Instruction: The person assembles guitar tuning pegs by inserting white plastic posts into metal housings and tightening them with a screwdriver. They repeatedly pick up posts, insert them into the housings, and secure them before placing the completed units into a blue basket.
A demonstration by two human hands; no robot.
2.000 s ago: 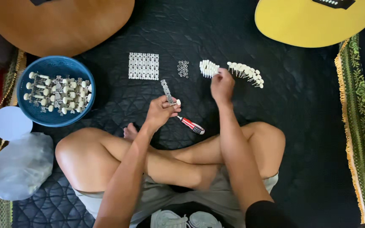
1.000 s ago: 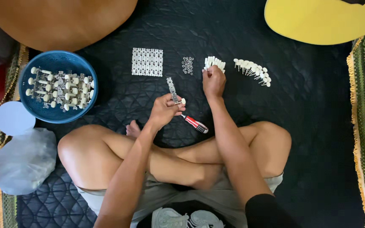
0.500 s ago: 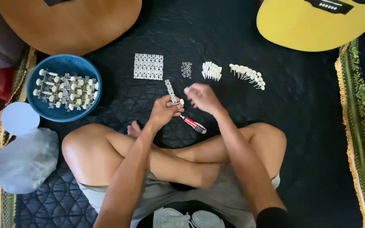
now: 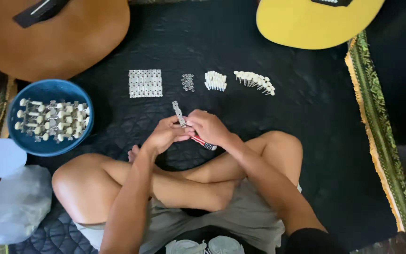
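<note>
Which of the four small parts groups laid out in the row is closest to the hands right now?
The tiny dark cluster of metal rings, second from the left, directly beyond the hands; the silver grid and both white peg groups lie further aside.

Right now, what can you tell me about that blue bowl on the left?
The blue bowl is round and looks like plastic. It sits upright on the dark quilted mat, just below the brown guitar body. It holds a pile of metal tuning pegs with cream knobs. Neither hand touches it.
</note>
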